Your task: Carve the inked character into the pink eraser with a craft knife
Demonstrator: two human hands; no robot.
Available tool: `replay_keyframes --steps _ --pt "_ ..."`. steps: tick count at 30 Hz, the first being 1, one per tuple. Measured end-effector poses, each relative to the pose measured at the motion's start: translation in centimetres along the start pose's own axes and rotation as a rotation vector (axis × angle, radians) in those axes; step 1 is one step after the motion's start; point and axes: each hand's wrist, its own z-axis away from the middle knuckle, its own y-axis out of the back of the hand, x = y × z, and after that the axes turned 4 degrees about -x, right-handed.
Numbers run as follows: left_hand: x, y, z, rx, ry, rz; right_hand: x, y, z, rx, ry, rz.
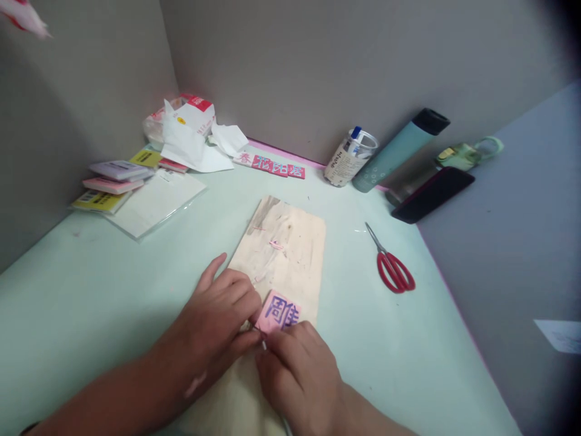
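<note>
A pink carving block [275, 313] marked with a purple character lies on the near part of a pale wooden board [304, 242]. My right hand [302, 366] is closed around a thin carving tool [287, 427], whose lower end shows beneath the palm. At the block's left corner, my left hand [229, 303] has its thumb and curled fingers pinched together, close to the right fingertips. A thin dark line and a small white bit show between the hands. Whatever the left fingertips hold is hidden. Pink shavings [275, 244] are scattered higher up the board.
Red-handled scissors [394, 271] lie on the right. Along the back are finished lettered blocks [272, 166], a can of pens [347, 160], a teal bottle [394, 148] and a dark phone [433, 195]. Packaged blocks [111, 184] and tissues [181, 145] are at the left.
</note>
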Motion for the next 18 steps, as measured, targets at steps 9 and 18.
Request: replay_keyframes --steps 9,18 --pt "-0.1 0.1 0.2 -0.009 0.008 0.013 0.7 0.4 0.7 0.079 -0.216 -0.132" --pt "-0.3 0.2 0.2 -0.018 0.010 0.034 2.8 1.7 0.1 0.308 -0.817 -0.549"
